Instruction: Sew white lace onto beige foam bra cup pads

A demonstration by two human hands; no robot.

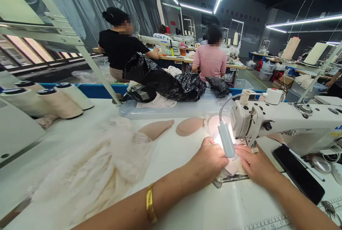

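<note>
A pale pink piece of fabric [231, 168] lies by the needle area of the white sewing machine [283, 119], partly covered by my hands and a small grey lamp [226, 140]. My left hand [212, 159] is closed on the fabric's left side, its fingers curled and partly behind the lamp. From the right, my right hand [256, 163] lies on the same fabric, fingers stretched toward the left hand, close to the presser foot. Just behind sits a brightly lit pale pink cup [213, 124] with a lacy edge. Beige bra cups [190, 126] rest left of it.
White sheer fabric [107, 162] is heaped at left, near thread cones [73, 96]. A black phone [298, 173] lies right of my right hand. A clear plastic tray [184, 110] and black plastic bags [171, 83] line the back. Two people sit at machines beyond.
</note>
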